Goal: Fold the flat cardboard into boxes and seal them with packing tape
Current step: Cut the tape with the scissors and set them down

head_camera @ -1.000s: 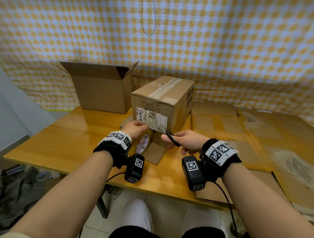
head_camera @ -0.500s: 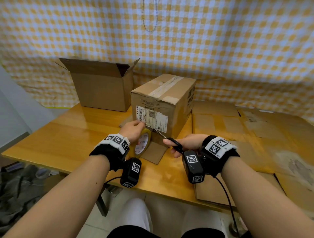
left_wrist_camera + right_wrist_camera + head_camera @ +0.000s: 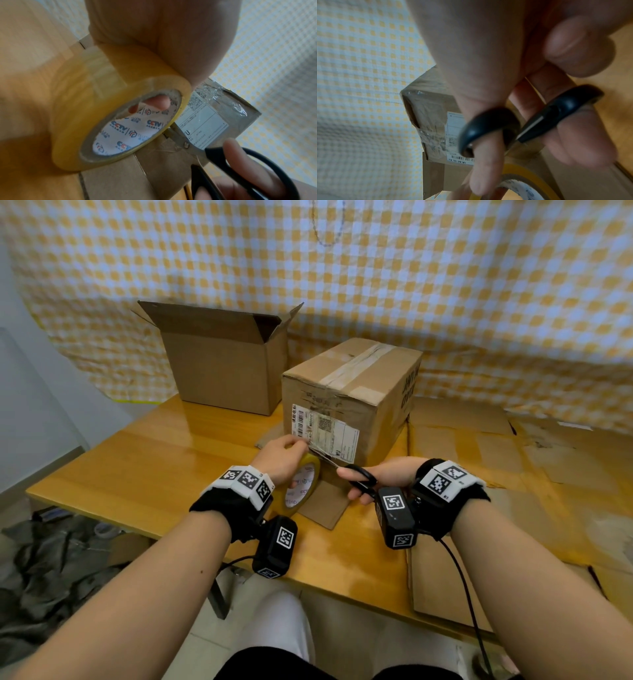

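A closed cardboard box with a taped top seam and a white shipping label stands mid-table. In front of it my left hand grips a yellow roll of packing tape, fingers through its core; the roll sits against the box's lower front. My right hand holds black-handled scissors, thumb and fingers through the loops. The blades reach left to the tape strip between roll and box. A box flap lies flat on the table under the roll.
An open-topped cardboard box stands at the back left of the wooden table. Flat cardboard sheets cover the table's right side. A checked cloth hangs behind. Dark fabric lies on the floor at left.
The scissors have swung down from a raised slant to lie low, with their blades at the tape by the roll. My left hand and the roll have stayed at the box's front.
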